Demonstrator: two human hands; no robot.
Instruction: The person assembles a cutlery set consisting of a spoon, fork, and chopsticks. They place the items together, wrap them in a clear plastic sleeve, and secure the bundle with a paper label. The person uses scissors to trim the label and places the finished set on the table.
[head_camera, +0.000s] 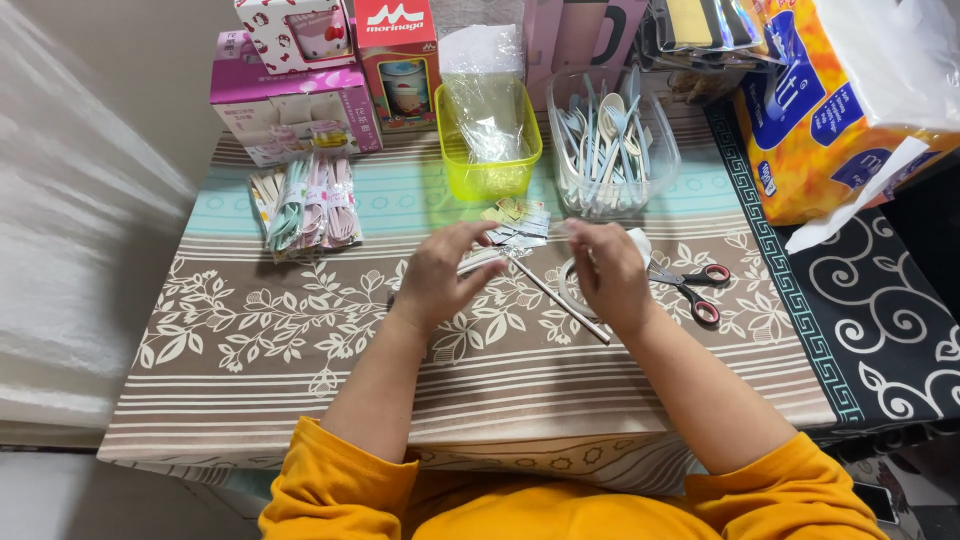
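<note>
At your far left, beside the table's (200, 400) edge, lies a bundle of wrapped cutlery sets (308, 205), well clear of your hands. Your left hand (440, 275) has its fingers curled, pinching one end of a thin clear sleeve (515, 250) at mid-table. Your right hand (608, 272) pinches the other end; what is inside is blurred, possibly a pale spoon. The sleeve looks light, soft and slippery, so hold it by its ends. A slim pale stick (562, 298) lies between your hands, with red-handled scissors (695, 288) just beside your right wrist. There is open room toward you. Behind stand the yellow tub (487, 170) and clear bin of cutlery (610, 150).
</note>
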